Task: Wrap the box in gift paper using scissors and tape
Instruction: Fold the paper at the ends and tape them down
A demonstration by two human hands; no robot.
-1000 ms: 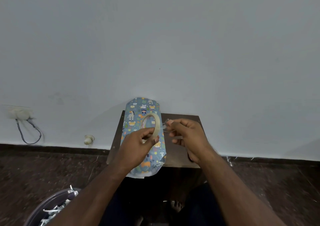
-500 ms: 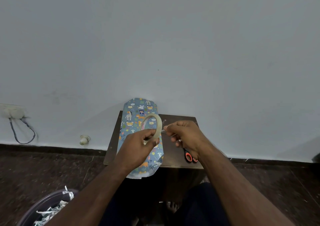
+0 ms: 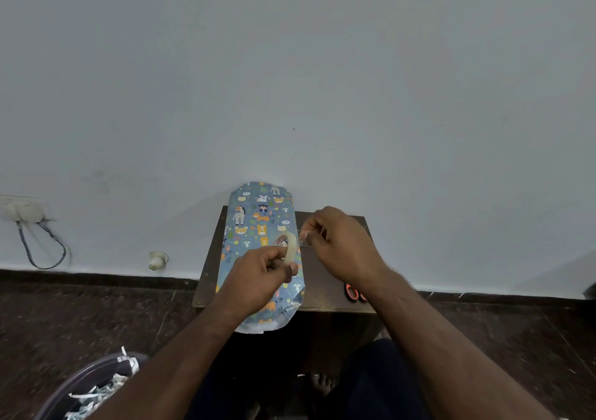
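Two hands on glossy tape roll (image 3: 291, 248) above paper-wrapped box (image 3: 262, 226)

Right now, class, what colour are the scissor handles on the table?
Orange scissor handles, seen in the head view, partly hidden by the right forearm.

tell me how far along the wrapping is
Done: the gift paper already covers the box on the small table. In hand: the left hand holds the tape roll while the right hand pinches its free end. Left: cutting a strip and sticking it down; the scissors lie unused.
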